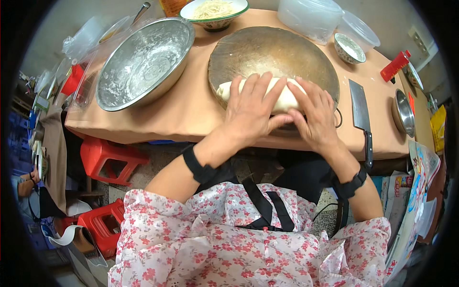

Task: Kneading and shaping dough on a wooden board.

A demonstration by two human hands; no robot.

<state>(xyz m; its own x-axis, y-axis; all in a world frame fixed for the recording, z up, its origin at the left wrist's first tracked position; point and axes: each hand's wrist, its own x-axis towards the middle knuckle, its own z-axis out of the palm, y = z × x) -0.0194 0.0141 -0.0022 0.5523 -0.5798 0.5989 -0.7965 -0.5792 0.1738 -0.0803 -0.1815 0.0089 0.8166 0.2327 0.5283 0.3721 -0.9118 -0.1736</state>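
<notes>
A pale dough roll [291, 98] lies along the near part of a round wooden board [272, 52] on the cloth-covered table. My left hand [251, 107] is curved over the roll with its fingers a little apart, gripping it from above. My right hand [313, 115] is wrapped over the roll's right part, its thumb on the near side, close to my left thumb. The fingertips of both hands rest on the dough, and part of the roll is hidden beneath them. A cleaver [358, 103] with a black handle lies right of the board.
A floury steel bowl [143, 62] is at left. Behind stand a bowl of pale shreds [215, 12] and plastic containers [308, 19]. At right are a small bowl [349, 50], red bottle [393, 67] and steel bowl [403, 115]. Red stools [107, 158] and another person's arm [26, 186] are lower left.
</notes>
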